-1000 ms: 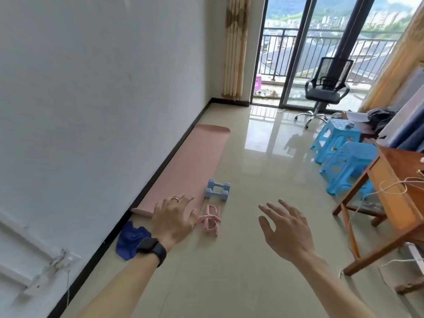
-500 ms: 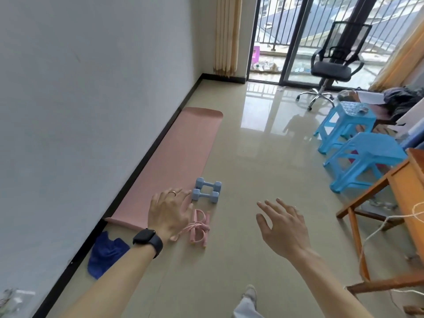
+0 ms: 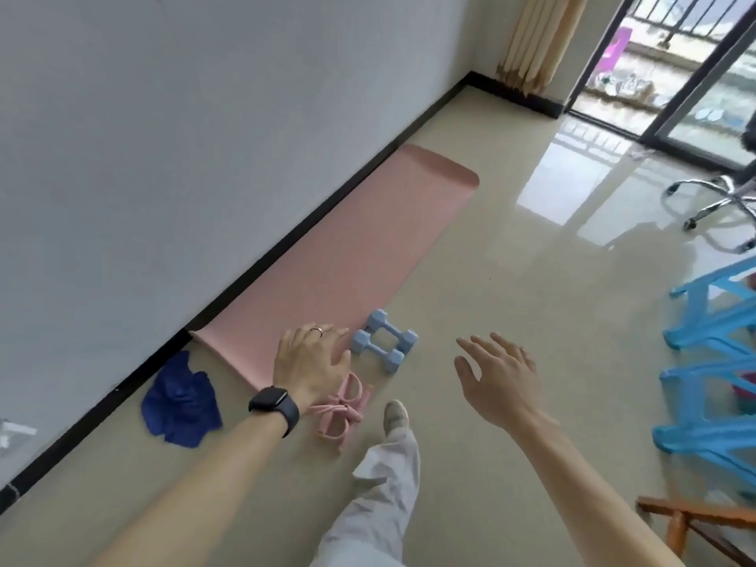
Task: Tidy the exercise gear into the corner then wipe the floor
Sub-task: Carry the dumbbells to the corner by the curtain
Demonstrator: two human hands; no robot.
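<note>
A pink exercise mat (image 3: 347, 255) lies flat along the white wall. Two light blue dumbbells (image 3: 384, 341) sit side by side on the floor at the mat's near right corner. A pink resistance band (image 3: 343, 411) lies on the floor just in front of them, partly hidden by my left wrist. A crumpled dark blue cloth (image 3: 180, 403) lies by the skirting board, left of the mat's near end. My left hand (image 3: 311, 362), with a ring and a black watch, hovers open above the mat's near end. My right hand (image 3: 495, 374) is open in the air, right of the dumbbells, holding nothing.
Stacked blue plastic stools (image 3: 712, 370) stand at the right. A wooden table leg (image 3: 695, 521) shows at lower right. An office chair base (image 3: 712, 202) stands near the balcony door. A curtain (image 3: 532, 43) hangs in the far corner. My foot (image 3: 397, 415) steps beside the band.
I have walked closer and looked further down, so the mat, dumbbells and band appear nearer. My foot has stepped forward next to the band. Both hands stay open and hold nothing.
</note>
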